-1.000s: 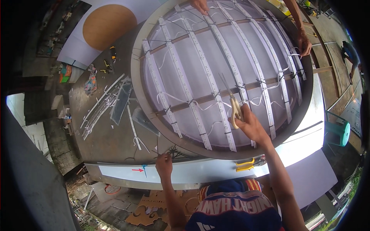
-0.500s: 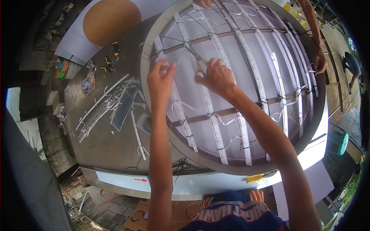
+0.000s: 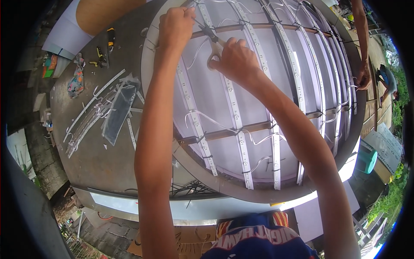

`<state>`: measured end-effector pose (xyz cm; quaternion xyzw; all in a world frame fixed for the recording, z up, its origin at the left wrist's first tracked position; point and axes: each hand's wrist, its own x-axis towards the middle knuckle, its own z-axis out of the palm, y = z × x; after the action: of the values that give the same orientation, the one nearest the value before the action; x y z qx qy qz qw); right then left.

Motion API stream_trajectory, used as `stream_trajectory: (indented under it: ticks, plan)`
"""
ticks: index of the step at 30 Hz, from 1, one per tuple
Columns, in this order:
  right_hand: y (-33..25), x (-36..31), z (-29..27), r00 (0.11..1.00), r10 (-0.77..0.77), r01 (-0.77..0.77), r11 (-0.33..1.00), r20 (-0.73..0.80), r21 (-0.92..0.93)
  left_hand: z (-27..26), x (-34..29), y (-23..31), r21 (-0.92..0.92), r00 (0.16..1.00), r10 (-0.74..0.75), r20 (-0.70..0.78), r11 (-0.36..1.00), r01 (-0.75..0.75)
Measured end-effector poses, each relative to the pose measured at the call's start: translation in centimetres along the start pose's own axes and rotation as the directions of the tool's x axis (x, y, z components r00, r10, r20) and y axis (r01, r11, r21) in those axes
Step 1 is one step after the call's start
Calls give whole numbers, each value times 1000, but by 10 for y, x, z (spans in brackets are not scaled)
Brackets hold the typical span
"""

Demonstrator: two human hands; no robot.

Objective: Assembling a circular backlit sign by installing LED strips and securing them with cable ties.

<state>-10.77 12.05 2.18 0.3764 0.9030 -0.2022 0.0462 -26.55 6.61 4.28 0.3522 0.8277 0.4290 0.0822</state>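
Note:
A big round frame (image 3: 149,56) lies on the table, with rows of white LED strips (image 3: 236,110) fixed by black cable ties across brown crossbars (image 3: 224,133). My right hand (image 3: 237,60) grips scissors (image 3: 215,51) by their beige handles. Their dark blades point up and left, beside the upper crossbar near the left strips. At the frame's upper left rim, my left hand (image 3: 177,26) is closed, thumb and fingertips pinched together. A thin dark line runs from near its fingertips toward the blades; what the fingers hold is too small to make out.
Loose LED strips (image 3: 92,108), a clear plastic packet (image 3: 120,110), a patterned cloth (image 3: 76,77) and yellow-black tools (image 3: 111,39) lie on the left. Black cable ties (image 3: 192,188) are piled near the front edge. Another person's hand (image 3: 363,77) is at the right rim.
My left hand has moved up to the frame's rim and its fingers have closed. The scissors have shifted up and left with my right hand. The whole view has also shifted.

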Motion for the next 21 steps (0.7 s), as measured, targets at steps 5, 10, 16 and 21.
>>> stream_trajectory:
  ticks: [5, 10, 16, 21]
  plan:
    - [-3, 5, 1, 999, -38, 38, 999, 8, 23, -2, -8, 9, 71, 998, -58, -12, 996, 59]
    - [3, 9, 7, 998, -61, 63, 995, -28, 75, -3, -4, 15, 53, 997, -77, -3, 996, 77]
    - [13, 17, 20, 999, -52, 51, 995, 11, 81, -2, 5, 4, -20, 992, -118, -35, 993, 118]
    - [24, 10, 22, 867, -496, 437, 793, -35, -425, 0, 14, -8, -43, 998, -16, -56, 999, 14]
